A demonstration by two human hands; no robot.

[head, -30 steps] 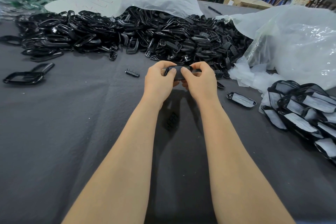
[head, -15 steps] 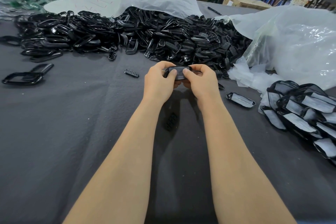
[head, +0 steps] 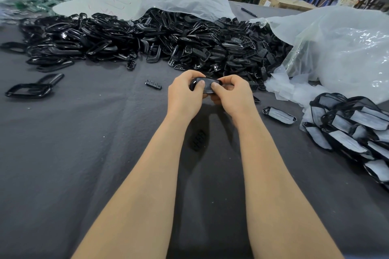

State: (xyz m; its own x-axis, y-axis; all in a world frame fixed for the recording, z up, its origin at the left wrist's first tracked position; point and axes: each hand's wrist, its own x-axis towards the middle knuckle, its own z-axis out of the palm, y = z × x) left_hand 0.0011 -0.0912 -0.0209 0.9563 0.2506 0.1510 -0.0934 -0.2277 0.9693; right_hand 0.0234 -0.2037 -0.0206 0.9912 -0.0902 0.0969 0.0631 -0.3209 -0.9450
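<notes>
Black shell [head: 207,87] pinched btwn L hand [head: 185,94] & R hand [head: 233,95].

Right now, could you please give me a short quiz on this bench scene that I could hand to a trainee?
1. True or false: the left hand and the right hand both grip the black shell.
2. The lone film-covered piece lies: A) to the right of the right hand; B) to the left of the left hand; C) between the forearms.
3. Fill in: the pile of black parts lies ___ the hands, farther from the person.
Key: 1 true; 2 A; 3 beyond.
</notes>
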